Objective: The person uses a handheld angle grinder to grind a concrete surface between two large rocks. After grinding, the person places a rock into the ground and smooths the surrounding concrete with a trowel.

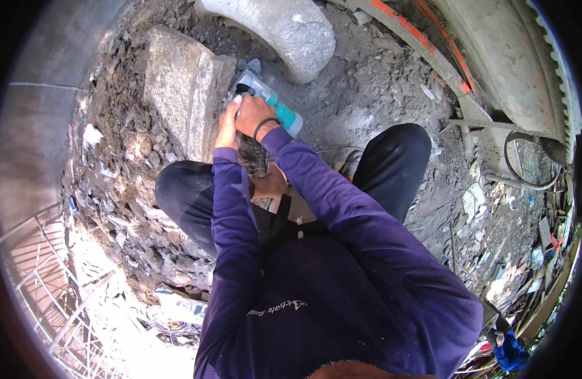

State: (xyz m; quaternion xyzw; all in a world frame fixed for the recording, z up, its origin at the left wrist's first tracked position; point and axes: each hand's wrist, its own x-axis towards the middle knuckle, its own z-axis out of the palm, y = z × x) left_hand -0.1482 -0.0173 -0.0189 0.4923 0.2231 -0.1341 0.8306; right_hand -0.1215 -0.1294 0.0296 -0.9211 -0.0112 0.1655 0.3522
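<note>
The right hand [255,116] wraps round a teal-and-white cylindrical power tool [287,115]; the left hand [228,129] presses alongside, probably for steadiness, though I cannot tell its hidden fingers' grip. The tool's body shows just right of them, its far end near a rough grey stone slab [177,91]

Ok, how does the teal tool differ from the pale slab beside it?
The teal tool has a rounded body; the pale slab is straight-edged and rough. The tool is much smaller than the slab. The tool is gripped by the left hand and right hand; the slab lies on the soil. Both are longer than wide.
</note>
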